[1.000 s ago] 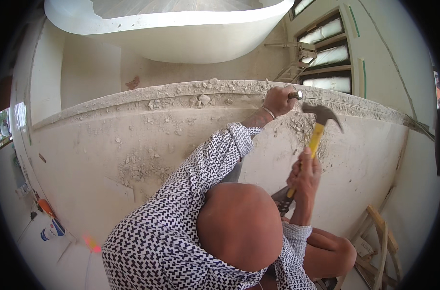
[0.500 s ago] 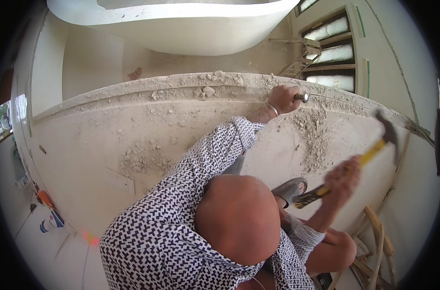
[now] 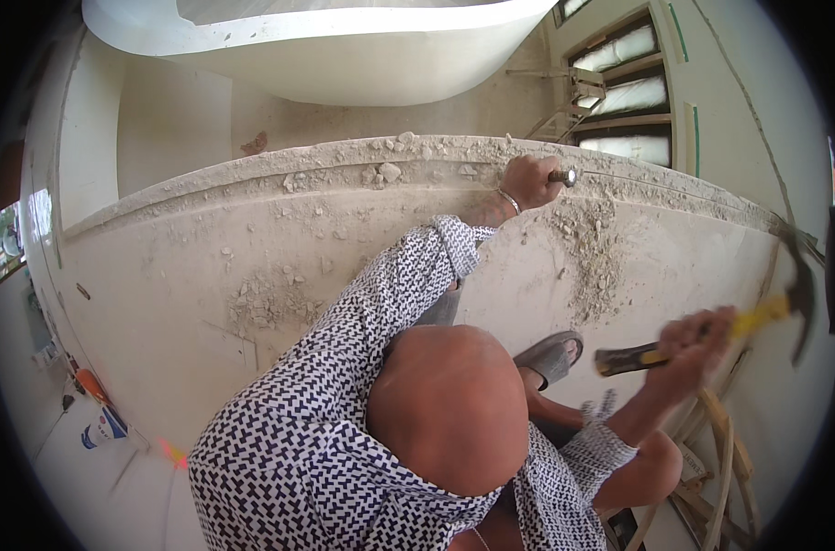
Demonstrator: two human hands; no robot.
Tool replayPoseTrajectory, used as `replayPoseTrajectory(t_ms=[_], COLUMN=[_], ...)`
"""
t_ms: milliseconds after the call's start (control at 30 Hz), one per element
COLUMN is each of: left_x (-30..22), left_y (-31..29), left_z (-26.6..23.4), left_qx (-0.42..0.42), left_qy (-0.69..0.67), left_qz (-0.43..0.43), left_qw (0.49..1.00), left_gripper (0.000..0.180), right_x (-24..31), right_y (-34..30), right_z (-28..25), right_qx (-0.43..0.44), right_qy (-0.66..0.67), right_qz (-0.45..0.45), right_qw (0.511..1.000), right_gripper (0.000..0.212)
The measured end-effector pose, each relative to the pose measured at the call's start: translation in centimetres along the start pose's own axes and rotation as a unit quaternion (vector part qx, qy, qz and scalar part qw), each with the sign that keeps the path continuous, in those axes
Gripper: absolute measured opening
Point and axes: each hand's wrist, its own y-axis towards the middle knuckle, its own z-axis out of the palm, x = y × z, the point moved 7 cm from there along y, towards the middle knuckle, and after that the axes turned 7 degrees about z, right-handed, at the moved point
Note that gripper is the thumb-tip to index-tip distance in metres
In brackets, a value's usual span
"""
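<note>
My left hand (image 3: 530, 182) is wrapped round a metal chisel (image 3: 564, 175), its round struck end poking out on the right. The chisel's working tip is hidden. It is held at the rubble-strewn ledge (image 3: 330, 174) across the far side of the pale surface. My right hand (image 3: 694, 347), slightly blurred, grips a claw hammer (image 3: 762, 314) with a yellow and black handle. The hammer is raised well to the right of the chisel, apart from it, with its dark head outward.
Loose rubble (image 3: 594, 262) lies below my left hand, and another patch (image 3: 266, 298) lies farther left. Beyond the ledge is a curved white wall (image 3: 362, 55). Wooden pieces (image 3: 718, 441) stand near my right knee. A white bucket (image 3: 103, 427) is at the lower left.
My right hand has swung the hammer outward to the right, away from the chisel. My left hand stays on the chisel, its picture position shifted slightly left.
</note>
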Motion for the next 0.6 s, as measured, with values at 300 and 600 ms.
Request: replayPoseTrajectory(t_ms=[300,600], left_x=[0.0,-0.7], left_y=[1.0,0.7], left_z=[0.5,1.3], left_qx=[-0.026,0.035], left_qy=[-0.018,0.017], left_qz=[0.035,0.002], left_qw=[0.999,0.999], left_gripper=[0.016,0.018], right_x=[-15.9,-5.4], right_y=[-2.3,0.1], right_z=[4.2,-1.0], right_qx=[0.132,-0.02], right_qy=[-0.16,-0.064], right_qz=[0.266,-0.138], right_qw=[0.941,0.988], right_gripper=[0.021,0.025])
